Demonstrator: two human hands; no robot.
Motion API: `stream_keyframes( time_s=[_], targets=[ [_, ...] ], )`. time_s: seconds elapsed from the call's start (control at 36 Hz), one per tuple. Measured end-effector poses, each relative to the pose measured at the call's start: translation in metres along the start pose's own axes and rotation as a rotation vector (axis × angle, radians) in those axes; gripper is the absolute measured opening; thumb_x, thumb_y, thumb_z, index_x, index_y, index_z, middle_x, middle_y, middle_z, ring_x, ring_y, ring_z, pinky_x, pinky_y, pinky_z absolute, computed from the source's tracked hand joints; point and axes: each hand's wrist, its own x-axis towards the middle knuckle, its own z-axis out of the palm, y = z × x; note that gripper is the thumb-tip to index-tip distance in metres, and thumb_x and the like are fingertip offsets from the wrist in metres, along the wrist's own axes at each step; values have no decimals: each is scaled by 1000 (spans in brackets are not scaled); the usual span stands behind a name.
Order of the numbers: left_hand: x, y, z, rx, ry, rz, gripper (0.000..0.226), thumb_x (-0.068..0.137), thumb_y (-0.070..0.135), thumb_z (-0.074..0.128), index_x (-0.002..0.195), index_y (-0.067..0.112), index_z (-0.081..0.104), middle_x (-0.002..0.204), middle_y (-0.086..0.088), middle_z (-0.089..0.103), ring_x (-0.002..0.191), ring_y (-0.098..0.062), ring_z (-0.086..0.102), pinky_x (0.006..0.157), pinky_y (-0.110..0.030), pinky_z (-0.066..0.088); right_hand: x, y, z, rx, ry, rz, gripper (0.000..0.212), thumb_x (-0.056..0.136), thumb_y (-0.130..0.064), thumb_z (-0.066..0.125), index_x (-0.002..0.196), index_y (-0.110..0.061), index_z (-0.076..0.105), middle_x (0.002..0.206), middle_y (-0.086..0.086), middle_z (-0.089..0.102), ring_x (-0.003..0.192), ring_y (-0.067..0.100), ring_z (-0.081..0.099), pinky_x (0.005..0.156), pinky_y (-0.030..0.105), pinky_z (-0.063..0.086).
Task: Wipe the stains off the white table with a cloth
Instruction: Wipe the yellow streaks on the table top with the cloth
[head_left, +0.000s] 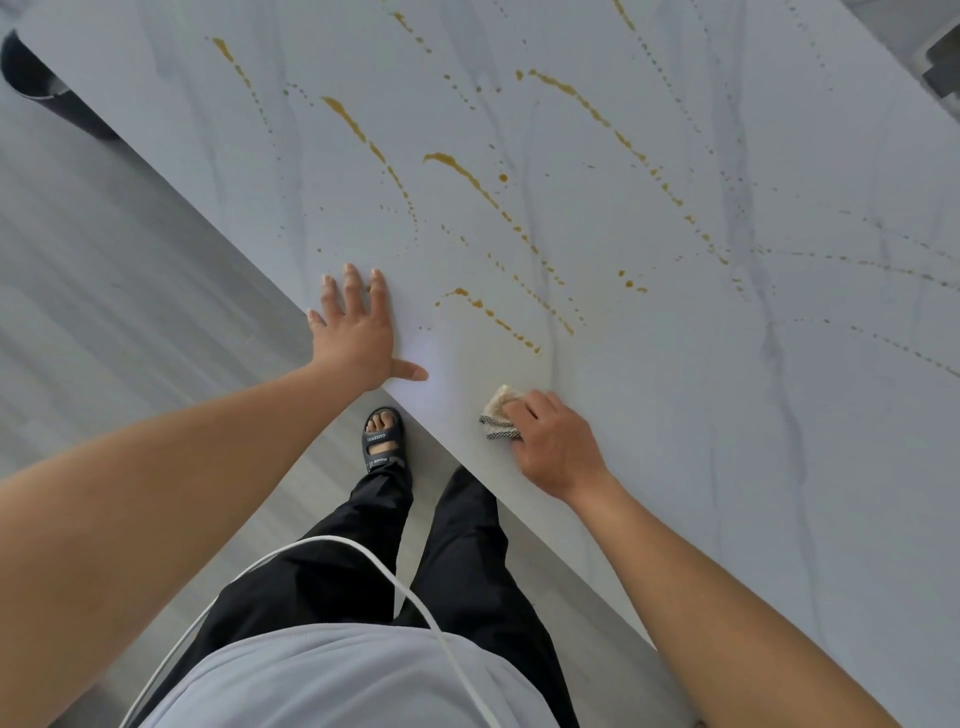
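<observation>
Closest in, a thin white cable (415, 597) hangs across the person's pale shirt and black trousers. If an arm catches it on a long reach, it could tug or drag through the mess. Just below both hands, one foot in a black sandal (383, 439) stands on the grey floor, right by the bench edge. The right hand (558, 447) has its fingers curled over a small cream cloth with a dark checked edge (500, 415). It presses the cloth down on the white stone bench with grey veins (727, 441), very near that edge. The cloth is bunched up small, so I think each rub will clean only a thin strip. It may also fill up fast and smear the mess instead of lifting it. A pull back toward the body could push drips off the edge onto the floor or the foot. The left hand (358, 327) lies flat with its fingers spread, a little to the left of the cloth, and holds nothing. If it leans hard and the spot gets slippery, it could slide. Just past the cloth is a short orange-brown streak (488, 312), not yet wiped. Farther from both hands, many long orange-brown streaks and dots (462, 171) run across the bench. Reaching that far could drag a bare arm through them.
</observation>
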Motion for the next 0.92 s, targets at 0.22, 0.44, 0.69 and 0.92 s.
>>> stream_keyframes(
  time_s=[0.22,0.44,0.69,0.92],
  targets=[
    [-1,-1,0,7,4,9,152,60,80,78,159,20,-22,166,-14,-25,153,-43,-22,123,-67,6,4,-10,10,32,221,381,26,72,-2,67,97,-8,61,90,9,56,80,32,53,52,33,44],
    [-3,-3,1,19,20,24,151,61,81,76,159,20,-21,166,-14,-24,153,-43,-21,123,-66,6,-17,-61,33,3,86,160,26,78,-11,65,104,-14,62,92,4,59,76,25,53,53,31,43],
    [-7,-7,-2,52,46,55,149,60,88,71,160,20,-18,167,-13,-20,154,-42,-15,123,-64,10,-24,-121,42,330,-109,345,32,83,-11,49,111,-25,57,103,-6,54,92,16,51,69,26,46],
    [-11,-32,-7,31,159,119,136,72,83,67,160,21,-15,170,-11,-7,157,-36,-7,127,-52,9,-5,-132,9,1200,143,937,18,90,-10,62,98,-25,69,92,-1,70,81,9,62,73,23,49]
  ],
)
